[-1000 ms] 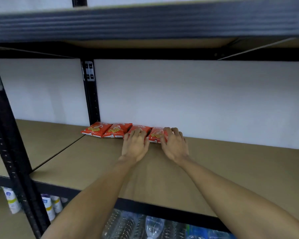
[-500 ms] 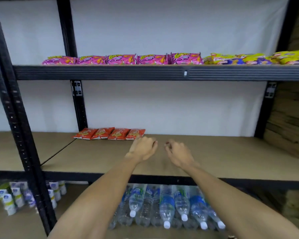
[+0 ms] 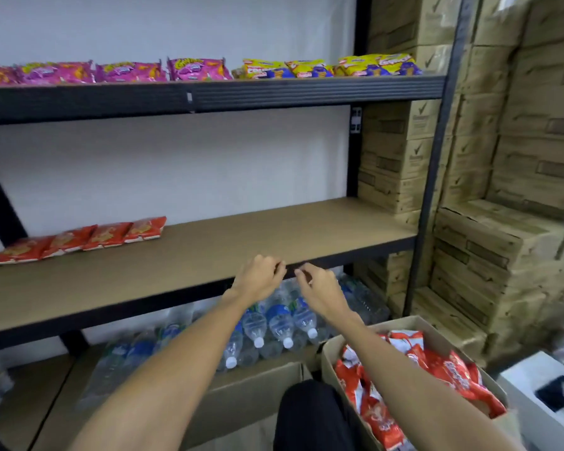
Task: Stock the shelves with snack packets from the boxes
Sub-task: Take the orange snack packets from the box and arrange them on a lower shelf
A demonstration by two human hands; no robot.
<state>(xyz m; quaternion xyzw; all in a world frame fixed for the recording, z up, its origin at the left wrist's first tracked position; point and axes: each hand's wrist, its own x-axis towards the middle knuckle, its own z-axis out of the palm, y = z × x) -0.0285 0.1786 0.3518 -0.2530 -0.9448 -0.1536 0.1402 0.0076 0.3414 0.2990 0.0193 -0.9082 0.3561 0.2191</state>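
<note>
Hovering close together in front of the middle shelf [image 3: 274,236], the left hand [image 3: 258,279] and the right hand [image 3: 323,292] hold nothing. Both sets of fingers [image 3: 278,267] are loosely curled, with the tips of the two hands near each other but not touching, though motion blur makes the exact finger positions hard to read. Both forearms reach up from the bottom of the view. Four red snack packets [image 3: 79,239] lie in a row at the back left of the middle shelf, against the white wall, each overlapping or touching the next. The rest of that brown board carries nothing. Below the right forearm sits an open box [image 3: 398,323] on the floor, filled with a loose heap of more red packets [image 3: 450,375]. A second cardboard box [image 3: 258,388] stands just to its left, and its contents are out of sight. On the top shelf [image 3: 306,92], pink packets [image 3: 127,71] line the left part and yellow and blue packets [image 3: 329,66] the right part. Clear water bottles [image 3: 274,323] with white caps lie stacked under the middle shelf, behind the hands. Sealed brown cartons [image 3: 518,157] are piled high to the right of the rack. A dark-clothed knee [image 3: 313,415] shows at the bottom, between the two boxes.
</note>
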